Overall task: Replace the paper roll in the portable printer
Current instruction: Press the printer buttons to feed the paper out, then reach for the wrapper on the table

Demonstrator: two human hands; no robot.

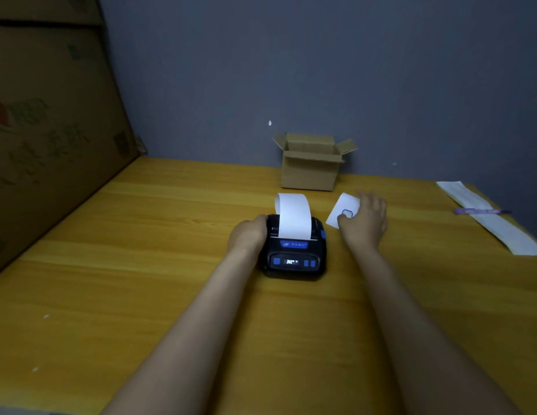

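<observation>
A black portable printer (292, 256) with blue buttons and a lit display sits on the yellow wooden table (141, 265). A white paper strip (294, 215) curls up and back out of its slot. My left hand (249, 233) grips the printer's left side. My right hand (364, 218) holds a loose white paper piece (342, 211) with a blue outline mark, just right of the printer, its thumb on the paper. No paper roll is visible.
A small open cardboard box (310, 166) stands behind the printer against the grey wall. A long white paper strip (489, 217) with a purple pen (481, 211) on it lies at the right edge. Large cardboard boxes (51, 130) wall off the left.
</observation>
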